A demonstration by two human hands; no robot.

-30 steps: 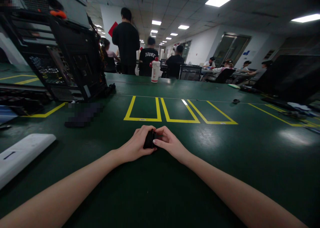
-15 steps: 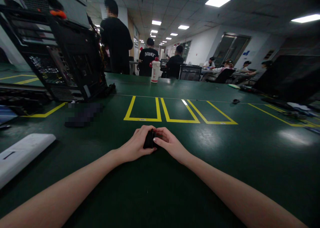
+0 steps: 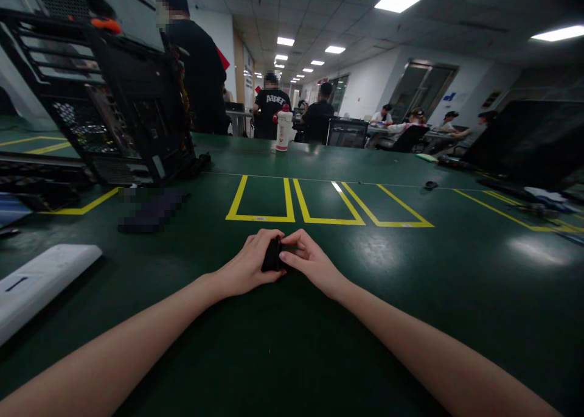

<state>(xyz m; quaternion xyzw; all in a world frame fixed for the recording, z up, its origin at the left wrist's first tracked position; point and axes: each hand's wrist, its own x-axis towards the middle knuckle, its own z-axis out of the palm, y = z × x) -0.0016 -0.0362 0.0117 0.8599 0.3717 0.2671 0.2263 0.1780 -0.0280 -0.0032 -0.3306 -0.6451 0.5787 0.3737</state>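
A small black block-shaped object [image 3: 272, 255] is between my two hands, just above or on the green table [image 3: 283, 344]; its exact kind cannot be made out. My left hand [image 3: 250, 262] wraps round it from the left, thumb below and fingers over the top. From the right, the bent fingers and thumb of my right hand [image 3: 310, 262] close on its right side. The fingers partly cover the object. Just beyond my hands, yellow tape outlines [image 3: 328, 222] mark the tabletop.
An open black computer case [image 3: 137, 112] stands at the left, with a white bar-shaped item [image 3: 45, 283] nearer me. A white bottle [image 3: 283, 131] is at the table's far edge. A small black round item [image 3: 429, 185] lies to the right. Several people are in the background.
My right fingers have shifted very slightly against the black object, while my left hand keeps its place. In the background, the standing person has moved left and leans.
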